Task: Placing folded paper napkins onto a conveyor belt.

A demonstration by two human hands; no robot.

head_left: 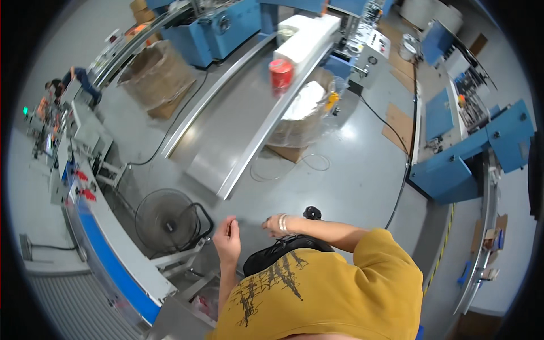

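Note:
My left hand is raised in front of my body with its fingers curled in, and no object shows in it. Across from it, my right hand has its fingers bent toward the left, also with nothing visible in them. A pale bracelet circles my right wrist. Neither hand touches a work surface. Just beyond them ends a sloping metal chute with raised side rails. Higher up on it stands a red can-shaped container, somewhat blurred, beside a long white block-like piece.
A round floor fan stands at my left, near a conveyor with a blue belt. Large lined bins and blue machines lie farther off. Cables cross the floor. A person bends at the far left.

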